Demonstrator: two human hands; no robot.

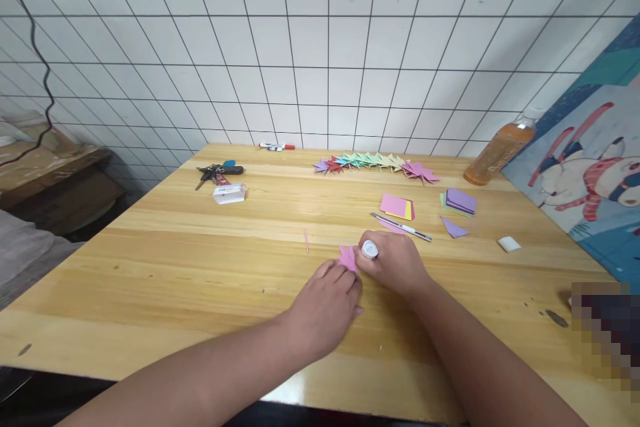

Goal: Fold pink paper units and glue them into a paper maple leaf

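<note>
My left hand [327,307] presses its bent fingers onto a small pink folded paper piece [348,257] with pointed edges, holding it on the table. In my right hand [395,261] is a white glue stick [369,249], its round end facing up. The fist is closed around it, right beside the pink paper; its lower end is hidden. Just beyond that hand lies a utility knife [401,227] across a pink paper scrap [393,227]. A thin pink strip [307,241] rests left of the folded piece.
Farther back lies a row of multicoloured folded paper [373,161]. Pink and yellow sheets [395,205], a purple-topped stack [461,201], a purple triangle [454,227] and a white block [509,244] sit rightward. A bottle [500,150], keys [220,172], small box [229,193] and marker [277,147] stand around.
</note>
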